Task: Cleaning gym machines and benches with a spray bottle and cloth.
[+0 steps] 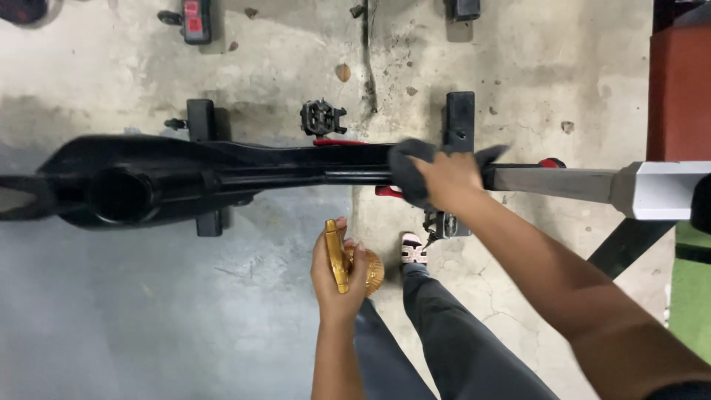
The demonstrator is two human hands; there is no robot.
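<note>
My right hand [448,180] presses a dark cloth [406,167] against the black frame [222,169] of an exercise bike seen from above. The cloth wraps over the frame's bar where the black part meets a grey metal post [552,181]. My left hand [337,270] hangs lower, near my leg, and holds a gold-coloured spray bottle [348,267] by its trigger head. A black pedal [321,118] sticks out on the far side of the frame, another pedal [441,224] on the near side beside my shoe [413,250].
The bike stands on a stained, cracked concrete floor [185,311]. Its black base feet [201,121] [460,118] cross under the frame. More black equipment feet [196,20] lie at the top edge. A red-brown panel [678,89] rises at the right, green flooring [690,296] below it.
</note>
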